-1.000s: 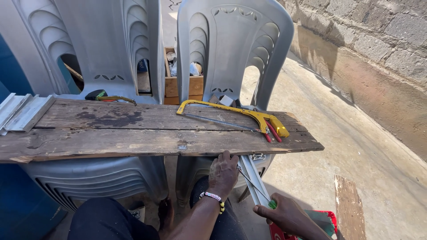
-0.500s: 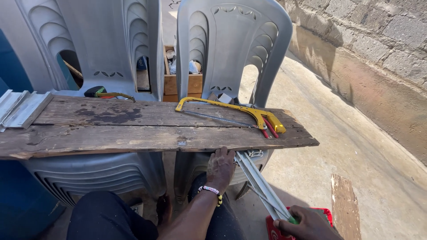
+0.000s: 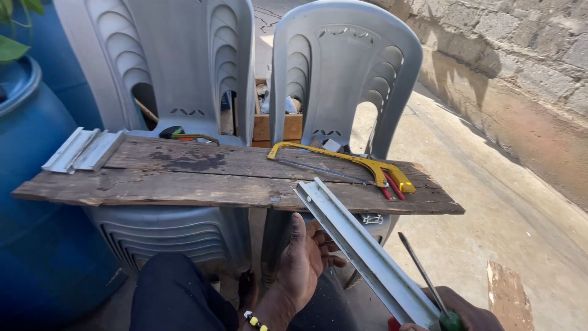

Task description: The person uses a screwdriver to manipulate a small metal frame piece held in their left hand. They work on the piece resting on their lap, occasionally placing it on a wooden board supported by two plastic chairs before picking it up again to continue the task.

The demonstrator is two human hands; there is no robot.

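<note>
That long grey metal channel (image 3: 364, 251) looks light but stiff, probably slick with sharp edges, so I'd grip it mid-length. Its far end rests on the near edge of the wooden plank (image 3: 233, 178). Left hand (image 3: 306, 257) cups it from below, fingers loosely curled. Right hand (image 3: 456, 312) is mostly cut off; can't tell its fingers. Far back, a wooden box (image 3: 275, 122) holds small clutter.

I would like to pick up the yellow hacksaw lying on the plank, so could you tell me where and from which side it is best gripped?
Grip the yellow hacksaw by its handle end, at the right end of the wooden plank, coming from above and the right. The handle is thick and lies clear near the plank's edge, while the thin blade runs under the frame and is best avoided.
</note>
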